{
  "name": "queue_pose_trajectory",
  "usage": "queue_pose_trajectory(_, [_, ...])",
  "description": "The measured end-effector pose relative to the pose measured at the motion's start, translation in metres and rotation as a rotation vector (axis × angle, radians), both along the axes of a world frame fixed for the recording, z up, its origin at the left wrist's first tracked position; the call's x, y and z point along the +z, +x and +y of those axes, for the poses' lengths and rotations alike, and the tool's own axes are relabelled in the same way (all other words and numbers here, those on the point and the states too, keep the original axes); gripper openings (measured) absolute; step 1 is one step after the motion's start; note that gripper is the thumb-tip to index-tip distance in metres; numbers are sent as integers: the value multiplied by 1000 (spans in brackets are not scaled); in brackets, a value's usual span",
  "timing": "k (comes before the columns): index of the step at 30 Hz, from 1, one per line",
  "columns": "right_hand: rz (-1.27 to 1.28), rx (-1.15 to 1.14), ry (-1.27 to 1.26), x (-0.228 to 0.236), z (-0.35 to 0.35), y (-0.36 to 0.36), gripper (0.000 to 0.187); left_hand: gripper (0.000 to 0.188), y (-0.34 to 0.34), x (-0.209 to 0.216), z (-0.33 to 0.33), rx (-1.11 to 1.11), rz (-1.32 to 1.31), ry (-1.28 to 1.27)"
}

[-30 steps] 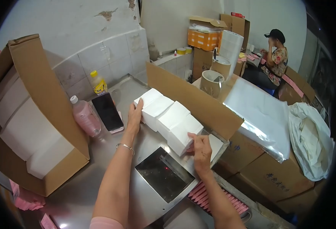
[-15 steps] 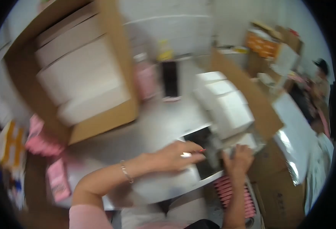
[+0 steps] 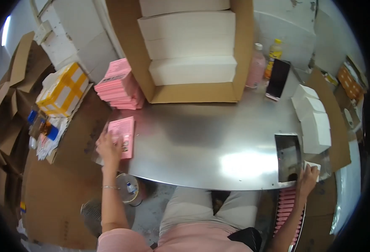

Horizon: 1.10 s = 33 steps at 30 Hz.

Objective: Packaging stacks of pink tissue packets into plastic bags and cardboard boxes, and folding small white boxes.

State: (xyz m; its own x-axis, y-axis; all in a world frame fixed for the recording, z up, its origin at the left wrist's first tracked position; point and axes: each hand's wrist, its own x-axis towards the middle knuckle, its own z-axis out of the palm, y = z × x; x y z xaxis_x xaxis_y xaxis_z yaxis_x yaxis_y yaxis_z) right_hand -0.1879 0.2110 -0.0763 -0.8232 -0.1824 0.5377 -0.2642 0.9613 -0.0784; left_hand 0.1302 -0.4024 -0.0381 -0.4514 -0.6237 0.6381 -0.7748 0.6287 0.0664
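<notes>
My left hand lies over the flat pink packets at the left end of the steel table, its fingers a little apart; whether they pinch anything I cannot tell. My right hand is well away at the other end, fingers bent over the near end of a small white stack, just beside the dark panel; whether they clamp it I cannot tell. If I pull the packets by one edge, the top ones could slide off and, being so near the table's side, fall. The white blocks just beyond my right fingers stand unevenly, so a knock from my knuckles could topple them. My left hand hides part of the packets, my right covers part of the small stack, and the cardboard box is cut off at the top.
</notes>
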Motion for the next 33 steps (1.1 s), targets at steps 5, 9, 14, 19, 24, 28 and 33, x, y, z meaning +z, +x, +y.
queue_pose_trajectory(5, [-7, -111, -9, 7, 14, 10, 28, 44, -25, -11, 29, -4, -22, 223])
queue_pose_trajectory(9, [61, -80, 33, -9, 7, 2, 19, 38, -53, -23, 59, -12, -1, 105])
queue_pose_trajectory(14, [118, -27, -28, 9, -9, 14, 19, 35, -66, -34, 43, -87, -145, 40])
queue_pose_trajectory(19, [144, 16, -119, 15, -3, 14, 17, 31, -77, -28, 54, -74, -132, 115])
queue_pose_trajectory(24, [253, -151, -611, 62, 30, -1, 11, 29, -85, -37, 49, -189, 87, -90])
queue_pose_trajectory(28, [570, -60, -237, 132, 6, -30, 14, 28, -72, -25, 49, -208, -55, 51])
queue_pose_trajectory(33, [444, 52, 124, 115, -12, -73, 16, 27, -83, -30, 49, -221, -38, 59])
